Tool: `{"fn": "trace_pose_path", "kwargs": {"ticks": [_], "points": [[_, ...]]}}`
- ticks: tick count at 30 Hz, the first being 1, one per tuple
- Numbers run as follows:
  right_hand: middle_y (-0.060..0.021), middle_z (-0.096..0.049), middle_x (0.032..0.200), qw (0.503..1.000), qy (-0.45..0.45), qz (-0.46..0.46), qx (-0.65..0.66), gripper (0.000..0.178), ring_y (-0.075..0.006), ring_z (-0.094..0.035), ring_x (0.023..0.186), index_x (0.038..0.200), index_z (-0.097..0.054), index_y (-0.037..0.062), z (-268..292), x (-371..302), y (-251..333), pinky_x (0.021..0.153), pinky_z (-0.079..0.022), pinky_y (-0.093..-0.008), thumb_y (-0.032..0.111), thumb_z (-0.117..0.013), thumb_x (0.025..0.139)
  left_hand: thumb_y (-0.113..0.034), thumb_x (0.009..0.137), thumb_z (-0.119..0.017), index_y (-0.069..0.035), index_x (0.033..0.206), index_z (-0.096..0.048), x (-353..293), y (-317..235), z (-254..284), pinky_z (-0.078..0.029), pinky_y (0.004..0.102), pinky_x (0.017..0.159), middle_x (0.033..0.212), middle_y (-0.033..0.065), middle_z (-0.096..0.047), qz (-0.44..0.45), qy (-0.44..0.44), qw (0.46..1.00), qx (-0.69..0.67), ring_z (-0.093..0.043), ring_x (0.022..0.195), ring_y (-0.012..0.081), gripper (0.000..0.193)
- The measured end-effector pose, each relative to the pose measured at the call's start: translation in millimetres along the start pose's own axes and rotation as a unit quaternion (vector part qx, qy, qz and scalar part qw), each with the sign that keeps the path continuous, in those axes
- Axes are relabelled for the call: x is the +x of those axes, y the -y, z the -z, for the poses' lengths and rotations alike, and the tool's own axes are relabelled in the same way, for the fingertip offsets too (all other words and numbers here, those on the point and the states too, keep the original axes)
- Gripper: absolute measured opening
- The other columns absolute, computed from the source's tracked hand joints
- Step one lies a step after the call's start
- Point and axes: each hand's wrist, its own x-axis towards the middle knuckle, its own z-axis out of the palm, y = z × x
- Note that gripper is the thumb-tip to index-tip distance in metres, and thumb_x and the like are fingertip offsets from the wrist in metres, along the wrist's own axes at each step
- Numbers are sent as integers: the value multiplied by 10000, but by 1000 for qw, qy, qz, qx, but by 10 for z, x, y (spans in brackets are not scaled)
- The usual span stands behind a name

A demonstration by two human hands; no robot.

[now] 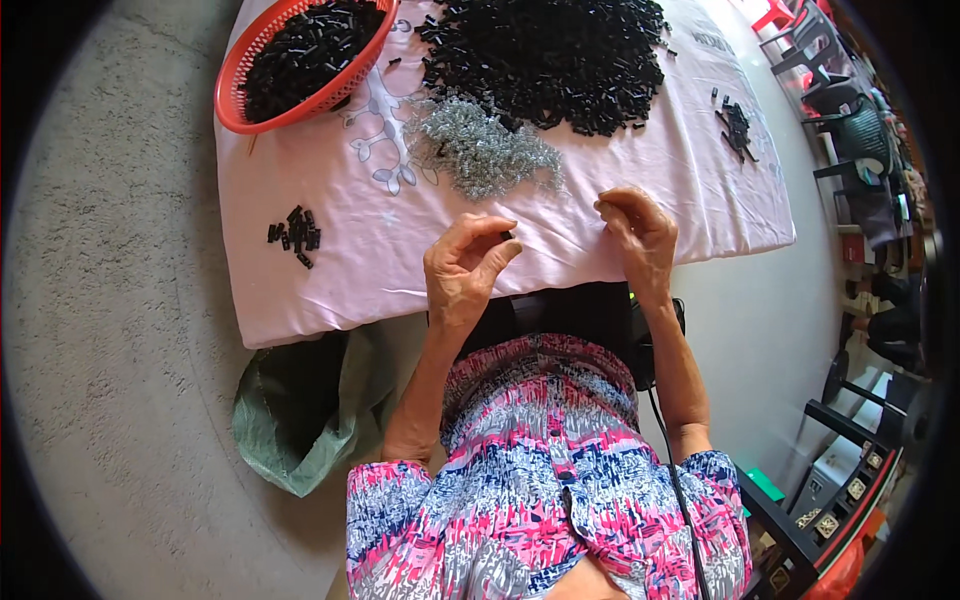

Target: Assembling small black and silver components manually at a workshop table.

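Observation:
My left hand [466, 268] is over the near edge of the pink cloth-covered table [350, 260], with thumb and forefinger pinched on a small black tube-like piece [507, 236]. To its right, my right hand [642, 238] has its fingertips pressed together; whatever may be between them is too small to make out. Just beyond both hands lies a tangled pile of small silvery pieces [485, 150], possibly wire springs. Behind that spreads a large heap of small black pieces [550, 60]. A little cluster of black pieces [295, 235] sits to the left of my left hand.
A red perforated basket [232, 92] full of black pieces stands at the far left. Another small black group [735, 128] lies at the table's right. Below the left edge, a green woven sack [300, 455] gapes on the floor. Chairs [850, 130] and a black rack [850, 430] line the right.

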Motion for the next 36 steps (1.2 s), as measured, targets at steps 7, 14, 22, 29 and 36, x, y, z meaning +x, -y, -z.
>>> {"fn": "trace_pose_path", "kwargs": {"ticks": [7,14,22,29,36], "points": [[-93,-660,839,987,16,116,-114,144,-208,-648,709,921,-681,-1,-27,53,57,624,-508,-320,-29,-702,782,46,882,-661,12,1082,-679,-22,3,-118,-518,233,813,984,35,-654,39,-17,995,-91,-656,889,119,204],[-78,-621,836,944,19,151,-292,116,-265,-636,796,881,-682,65,-250,129,42,685,-501,-379,99,-725,779,31,890,-655,0,1199,-647,-184,-33,-91,-554,279,811,1051,105,-689,115,-2,959,-259,-683,907,173,311],[-81,-615,866,928,23,222,-299,125,-273,-627,849,895,-656,64,-217,87,-5,703,-504,-393,77,-700,777,30,868,-686,-6,1179,-628,-286,-13,-75,-566,290,824,1035,100,-686,160,5,939,-305,-681,905,177,319],[-86,-620,881,942,86,149,-288,125,-292,-615,867,902,-638,43,-156,137,84,739,-508,-408,52,-680,785,50,856,-686,-7,1181,-629,-332,14,-138,-552,289,872,1033,92,-687,122,-29,965,-232,-667,955,160,334],[-100,-695,890,984,147,100,3,134,-197,-686,759,895,-673,-3,63,-300,431,648,-537,-291,-70,-651,781,28,916,-614,-1,1180,-621,-390,42,-140,-552,283,880,1066,125,-673,125,6,934,-333,-670,979,190,265]]}}
